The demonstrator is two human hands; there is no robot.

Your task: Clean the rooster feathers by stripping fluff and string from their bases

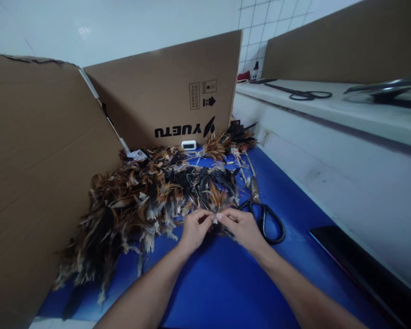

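Pinching the bottom end of a small feather bunch (217, 197) with left hand (194, 230) and right hand (245, 230), both almost closed at the tips, low over the blue bench (219, 285), just in front of the big feather pile (150, 192). Seems to be neatening the ends. Calls next for a light, steady pinch, so as not to drop any.
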